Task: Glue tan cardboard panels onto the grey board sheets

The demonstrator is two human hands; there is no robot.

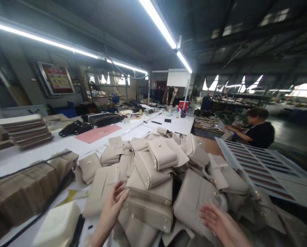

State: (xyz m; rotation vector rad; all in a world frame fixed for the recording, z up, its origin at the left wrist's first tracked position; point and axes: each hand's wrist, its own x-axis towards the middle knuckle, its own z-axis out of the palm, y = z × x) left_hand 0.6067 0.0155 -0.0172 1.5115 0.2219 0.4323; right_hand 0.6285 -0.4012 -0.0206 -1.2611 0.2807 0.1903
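Evidently little is sorted: the heap of beige leather bag pieces (166, 178) covers the white counter (20, 161); left hand (114, 202) and right hand (215, 219) hover spread, holding nothing.

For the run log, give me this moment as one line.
left hand: open, on bag pile | right hand: open, over pile | holding: nothing

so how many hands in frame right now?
2 clearly the wearer's: left hand touching the beige bag pile, right hand open above it. The seated person at far right has arms on a table; hands too small to count.
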